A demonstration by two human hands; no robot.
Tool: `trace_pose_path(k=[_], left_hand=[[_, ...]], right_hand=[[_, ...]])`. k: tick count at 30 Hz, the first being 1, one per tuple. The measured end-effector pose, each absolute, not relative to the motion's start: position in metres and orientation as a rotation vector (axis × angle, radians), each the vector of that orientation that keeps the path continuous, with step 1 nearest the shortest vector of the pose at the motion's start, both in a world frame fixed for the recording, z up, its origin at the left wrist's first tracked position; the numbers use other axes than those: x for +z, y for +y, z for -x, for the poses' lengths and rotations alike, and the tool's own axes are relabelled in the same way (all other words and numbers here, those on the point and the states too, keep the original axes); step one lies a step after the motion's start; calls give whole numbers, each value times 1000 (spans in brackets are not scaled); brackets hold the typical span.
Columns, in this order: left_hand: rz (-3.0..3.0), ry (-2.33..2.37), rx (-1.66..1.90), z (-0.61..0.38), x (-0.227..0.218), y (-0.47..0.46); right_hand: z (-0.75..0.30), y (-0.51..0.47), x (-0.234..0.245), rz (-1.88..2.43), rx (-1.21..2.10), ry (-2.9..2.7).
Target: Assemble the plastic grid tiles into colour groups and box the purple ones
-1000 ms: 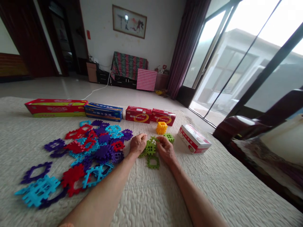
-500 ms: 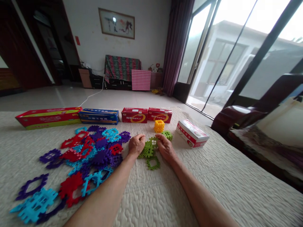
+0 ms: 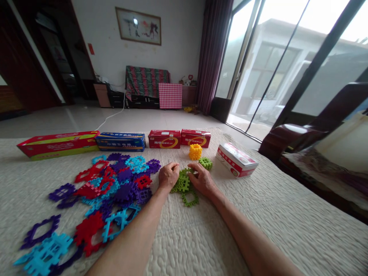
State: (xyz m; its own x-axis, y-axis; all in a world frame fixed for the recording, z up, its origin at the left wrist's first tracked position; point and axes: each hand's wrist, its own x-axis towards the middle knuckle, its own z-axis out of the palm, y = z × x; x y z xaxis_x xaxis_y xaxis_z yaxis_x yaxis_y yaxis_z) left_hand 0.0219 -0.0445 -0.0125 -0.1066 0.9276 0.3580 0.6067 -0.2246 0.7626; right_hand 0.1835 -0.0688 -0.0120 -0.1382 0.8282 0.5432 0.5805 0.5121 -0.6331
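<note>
My left hand (image 3: 169, 175) is closed, its fingers curled at the left edge of the green interlocking building pieces (image 3: 184, 183); what lies inside its grip is hidden. Opposite it, my right hand (image 3: 202, 178) has thumb and fingers bent around the edge of a green building piece (image 3: 188, 171), partly covered by the fingers. Nearer me, a green frame-shaped piece (image 3: 190, 199) lies flat on the quilted cover. Just beyond my right hand sits a green assembled block (image 3: 206, 163), and behind that a yellow cube (image 3: 195, 152) built of toothed pieces.
Purple, red and light-blue pieces lie heaped on the left, including a purple plate (image 3: 125, 193). A red-green box (image 3: 60, 145), a blue box (image 3: 120, 142) and two red boxes (image 3: 164, 139) line the far edge. A white-red box (image 3: 237, 160) stands right, near a wooden armrest (image 3: 283, 134).
The right hand's fingers have spread slightly, and less of the windowed green piece shows between the hands. The whole view has shifted a little.
</note>
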Motion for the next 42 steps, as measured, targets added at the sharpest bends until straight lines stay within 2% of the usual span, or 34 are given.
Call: trace_pose_path(k=[8,14,34,42], left_hand=[[-1820,1680,1258,-22,-12,-46],[-1818,1682,1235,-22,-11,-45],[-1791,1672,1278,-17,-8,-54],[-1865,1796,1257,-6,-10,-76]], right_hand=[[-183,-69,-15,1057,267,-1938],[-186,-72,-10,1007,405,-2096],[-184,-70,-12,1105,300,-2176],[-185,-72,-7,1117,376,-2181]])
